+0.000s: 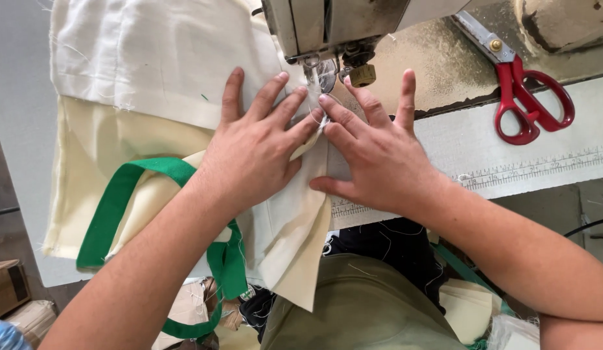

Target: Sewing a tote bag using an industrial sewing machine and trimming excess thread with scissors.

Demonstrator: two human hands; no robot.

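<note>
My left hand (253, 152) lies flat with fingers spread on cream fabric (113, 149) that carries a green strap (110, 207). My right hand (376, 152) presses flat beside it, fingertips meeting the left ones just in front of the presser foot (317, 74) of the sewing machine (327, 23). A white fabric layer (152, 55) lies over the cream piece behind my left hand. The needle is hidden by the machine head and my fingers.
Red-handled scissors (528, 97) rest on the worn table top (444, 71) at the right. A strip with ruler markings (541, 165) runs along the table's front edge. Cardboard boxes (6, 285) and fabric scraps (466, 308) sit below.
</note>
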